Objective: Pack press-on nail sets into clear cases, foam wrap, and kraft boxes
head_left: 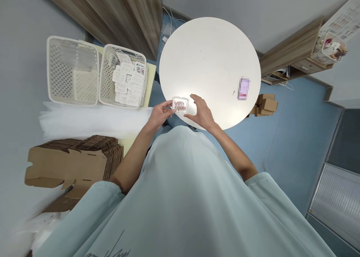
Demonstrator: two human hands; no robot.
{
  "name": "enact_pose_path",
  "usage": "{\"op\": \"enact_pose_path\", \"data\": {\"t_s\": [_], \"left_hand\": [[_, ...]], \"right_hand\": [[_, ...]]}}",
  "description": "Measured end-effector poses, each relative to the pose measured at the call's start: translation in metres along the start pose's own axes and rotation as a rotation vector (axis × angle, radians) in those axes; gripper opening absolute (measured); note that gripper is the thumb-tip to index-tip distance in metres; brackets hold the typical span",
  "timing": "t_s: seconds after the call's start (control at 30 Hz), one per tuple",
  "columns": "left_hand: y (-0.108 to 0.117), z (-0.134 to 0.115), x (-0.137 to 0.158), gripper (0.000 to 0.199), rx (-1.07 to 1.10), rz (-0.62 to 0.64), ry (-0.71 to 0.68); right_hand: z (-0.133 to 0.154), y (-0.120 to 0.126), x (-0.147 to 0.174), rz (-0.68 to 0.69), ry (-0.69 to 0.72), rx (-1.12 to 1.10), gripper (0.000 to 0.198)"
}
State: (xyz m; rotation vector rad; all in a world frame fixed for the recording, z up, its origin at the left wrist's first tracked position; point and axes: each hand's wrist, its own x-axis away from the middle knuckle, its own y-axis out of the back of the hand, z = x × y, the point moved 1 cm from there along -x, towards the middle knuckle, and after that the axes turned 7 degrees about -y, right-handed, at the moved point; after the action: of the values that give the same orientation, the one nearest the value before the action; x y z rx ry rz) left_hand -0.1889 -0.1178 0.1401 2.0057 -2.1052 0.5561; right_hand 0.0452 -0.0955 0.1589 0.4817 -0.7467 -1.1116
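Plastic by its look, the clear case (180,105) at mid-frame, over the table's (210,58) lower edge, should be light, stiff and slippery, best held by its rims, our left hand (159,115) pinching its left side, our right hand (203,113) spread empty just beside it

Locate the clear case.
In the head view, the clear case is central, at the near edge of the white table, held by the left hand, just left of the right hand.
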Motion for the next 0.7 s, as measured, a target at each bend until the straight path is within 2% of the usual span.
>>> {"op": "enact_pose_path", "data": {"t_s": [0.1, 0.23, 0.4, 0.57, 0.7], "left_hand": [[0.008, 0.006, -0.002, 0.06, 0.005, -0.015, 0.023], [0.019, 0.015, -0.005, 0.06, 0.01, -0.042, 0.049], [0.031, 0.038, -0.021, 0.067, -0.059, -0.098, 0.094], [0.034, 0.06, -0.037, 0.078, -0.185, -0.165, 0.126], [0.038, 0.067, -0.031, 0.077, -0.173, -0.171, 0.134]], "right_hand": [[0.006, -0.013, -0.013, 0.069, 0.127, 0.141, 0.082], [0.006, -0.032, -0.029, 0.135, 0.193, 0.242, 0.072], [-0.013, -0.058, -0.057, 0.178, 0.248, 0.312, 0.079], [-0.049, -0.085, -0.087, 0.206, 0.132, 0.355, 0.081], [-0.073, -0.103, -0.095, 0.246, 0.0, 0.396, 0.079]]}}
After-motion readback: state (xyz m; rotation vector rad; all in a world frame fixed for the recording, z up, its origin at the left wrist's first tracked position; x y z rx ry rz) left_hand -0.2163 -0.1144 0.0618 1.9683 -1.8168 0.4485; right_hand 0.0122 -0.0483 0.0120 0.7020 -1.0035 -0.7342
